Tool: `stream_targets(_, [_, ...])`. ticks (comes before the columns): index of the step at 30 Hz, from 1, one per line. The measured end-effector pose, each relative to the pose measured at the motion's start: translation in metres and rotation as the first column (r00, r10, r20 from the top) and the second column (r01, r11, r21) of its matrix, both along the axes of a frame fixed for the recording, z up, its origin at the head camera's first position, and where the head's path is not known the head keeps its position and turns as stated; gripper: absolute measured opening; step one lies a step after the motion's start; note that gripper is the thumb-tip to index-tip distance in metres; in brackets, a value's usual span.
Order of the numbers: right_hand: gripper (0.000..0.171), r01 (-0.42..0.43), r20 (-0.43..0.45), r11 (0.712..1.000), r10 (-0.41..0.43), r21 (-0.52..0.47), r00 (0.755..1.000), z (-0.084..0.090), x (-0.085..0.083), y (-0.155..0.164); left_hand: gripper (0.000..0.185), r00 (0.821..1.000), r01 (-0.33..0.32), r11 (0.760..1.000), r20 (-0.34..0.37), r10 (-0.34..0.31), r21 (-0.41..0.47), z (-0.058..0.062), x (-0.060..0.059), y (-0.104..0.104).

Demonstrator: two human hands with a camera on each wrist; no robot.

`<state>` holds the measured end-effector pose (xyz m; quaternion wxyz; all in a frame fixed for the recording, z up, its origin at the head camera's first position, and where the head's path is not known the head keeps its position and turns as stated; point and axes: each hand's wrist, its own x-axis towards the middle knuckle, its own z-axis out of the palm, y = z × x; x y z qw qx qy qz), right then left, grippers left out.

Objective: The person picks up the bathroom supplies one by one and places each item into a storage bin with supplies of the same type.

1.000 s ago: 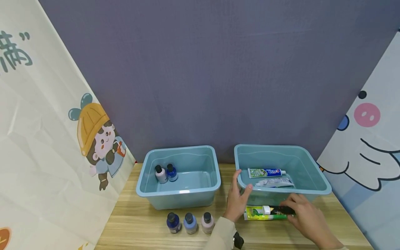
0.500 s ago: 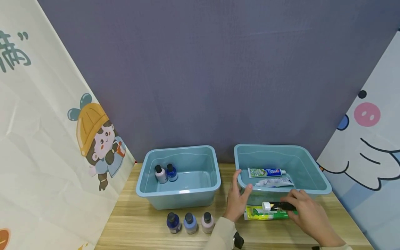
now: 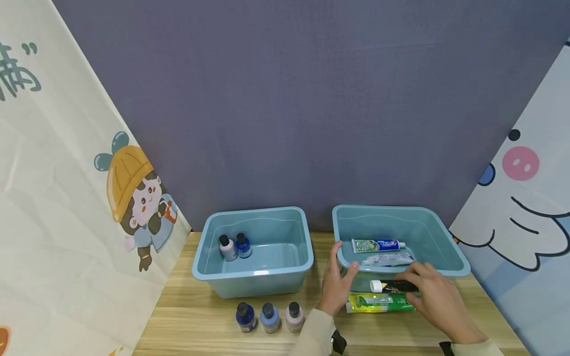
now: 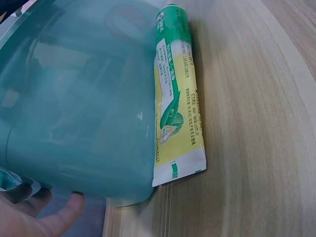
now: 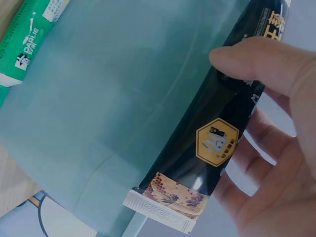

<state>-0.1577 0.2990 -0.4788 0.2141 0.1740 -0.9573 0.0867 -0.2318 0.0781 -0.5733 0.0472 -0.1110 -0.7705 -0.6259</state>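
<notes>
My right hand (image 3: 429, 291) pinches a black toothpaste tube (image 3: 394, 286) with a white cap, lifted just in front of the right blue bin (image 3: 450, 257). In the right wrist view the thumb (image 5: 256, 59) presses on that black tube (image 5: 217, 143) beside the bin wall (image 5: 113, 113). My left hand (image 3: 338, 279) grips the bin's front left corner. A green-yellow toothpaste tube (image 3: 378, 302) lies on the table against the bin's front; the left wrist view shows that green tube (image 4: 175, 98) against the bin wall (image 4: 79, 108). Two toothpaste tubes (image 3: 378, 245) lie inside the bin.
A second blue bin (image 3: 213, 267) on the left holds two small bottles (image 3: 235, 246). Three small bottles (image 3: 269, 316) stand in a row on the wooden table (image 3: 200, 326) before it. Cartoon banners (image 3: 67, 198) flank both sides; a grey wall stands behind.
My right hand has lifted the black tube off the green tube and raised it toward the bin's rim. The left hand stays on the bin corner.
</notes>
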Motion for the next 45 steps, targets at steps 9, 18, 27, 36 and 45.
stream_targets(9, [0.045,-0.013,-0.05,1.0,0.014,0.008,0.999,0.004,-0.004,0.001,0.061,1.0,0.002,1.0,0.0,-0.002,-0.011,-0.001,0.0,0.001])
stream_targets(18, [0.047,-0.027,-0.055,1.0,0.028,0.006,0.998,0.01,-0.006,0.001,0.062,1.0,0.005,1.0,0.008,-0.005,-0.008,-0.001,-0.001,0.0])
stream_targets(27, [0.045,-0.036,-0.074,0.999,0.037,0.004,0.997,0.016,-0.01,0.003,0.061,1.0,0.014,1.0,0.016,-0.014,-0.003,-0.001,-0.001,0.0])
stream_targets(36, [0.046,-0.073,-0.114,0.997,0.074,0.017,0.991,0.021,-0.015,0.008,0.061,1.0,0.006,1.0,0.003,-0.006,-0.002,0.0,-0.001,0.0])
stream_targets(45, [0.048,-0.082,-0.138,0.996,0.087,0.036,0.987,0.03,-0.021,0.011,0.061,1.0,0.007,1.0,0.02,-0.007,-0.002,0.0,0.0,0.0])
